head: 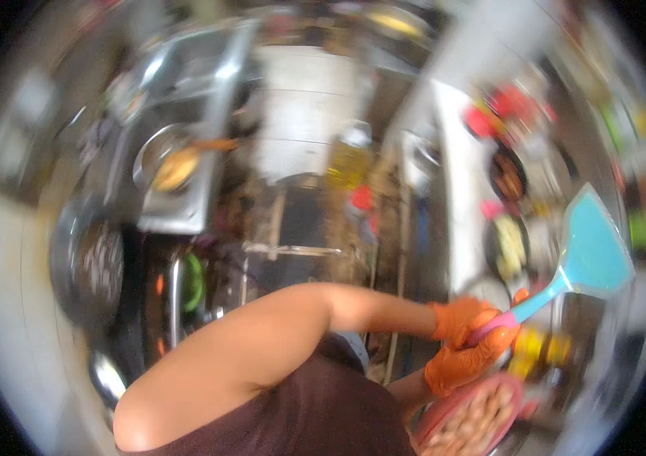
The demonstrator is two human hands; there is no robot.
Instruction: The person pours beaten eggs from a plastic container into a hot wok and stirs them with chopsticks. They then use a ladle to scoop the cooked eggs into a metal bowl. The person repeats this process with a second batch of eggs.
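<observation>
My left hand [462,319] and my right hand [468,359], both in orange gloves, meet at the right around the pink handle of a turquoise spatula [594,251]. The broad blade points up and right, away from my hands. Just below them stands a red bowl [515,393] full of brownish, rounded pieces, too blurred to name. A yellow container [528,350] is beside my right hand. Above my hands, a dark dish of pale pieces [508,245] and a dark dish of reddish-brown food [508,174] stand on the counter.
A metal pan [154,151] with yellowish contents and a large dark wok [86,262] are at the left. A bottle of yellow oil [348,159] stands ahead near the middle. The white counter edge [457,194] runs along the right. Much is blurred.
</observation>
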